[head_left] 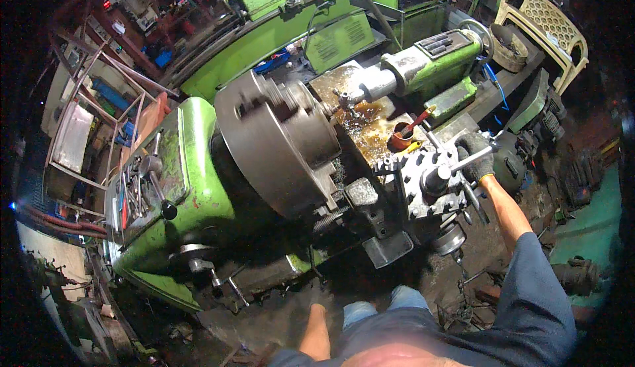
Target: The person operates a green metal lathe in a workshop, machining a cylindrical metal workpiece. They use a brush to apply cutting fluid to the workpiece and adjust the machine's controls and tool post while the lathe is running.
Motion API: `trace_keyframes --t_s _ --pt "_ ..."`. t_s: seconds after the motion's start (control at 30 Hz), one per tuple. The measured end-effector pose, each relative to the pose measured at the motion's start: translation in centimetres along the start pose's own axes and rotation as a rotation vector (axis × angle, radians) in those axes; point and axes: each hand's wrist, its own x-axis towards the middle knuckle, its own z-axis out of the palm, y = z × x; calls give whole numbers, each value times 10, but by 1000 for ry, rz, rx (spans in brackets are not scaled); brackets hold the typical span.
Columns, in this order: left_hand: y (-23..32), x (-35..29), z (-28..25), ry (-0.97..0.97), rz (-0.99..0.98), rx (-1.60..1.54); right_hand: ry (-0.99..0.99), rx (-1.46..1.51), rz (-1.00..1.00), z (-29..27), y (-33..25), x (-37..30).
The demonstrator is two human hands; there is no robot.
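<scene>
In a dark grey glove, my right hand (473,154) is at the right side of the lathe's square tool post (423,192). The post's silver clamping lever (471,158) crosses in front of the glove, and the fingers' grip is hidden. My left forearm (316,332) reaches forward at the lower middle; its hand is lost in the dark below the machine. Left of the tool post, a large round chuck (261,145) holds a thick round metal workpiece (311,125); the jaws look smeared. A brush (421,118) leans in a brown cup (401,137) behind the post.
Behind the cup, the green tailstock (433,63) points its spindle at the chuck. Wrenches and other tools (137,192) lie on the green headstock (202,149). A cream plastic chair (542,23) stands at the far right. A handwheel (450,240) hangs below the tool post.
</scene>
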Motion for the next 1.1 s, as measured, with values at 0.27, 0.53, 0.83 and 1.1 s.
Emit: trace_keyframes --t_s 0.27,0.53,0.83,1.1 --pt "57 -23 55 -180 -450 -1035 -54 -36 69 -10 -4 0" --pt "110 -25 38 -244 -114 -427 -29 -74 11 -3 8 3" --pt "141 -32 57 4 -190 -463 -120 -78 99 10 25 -13" --pt "127 -18 38 -42 -226 -450 -85 -58 67 0 11 -5"
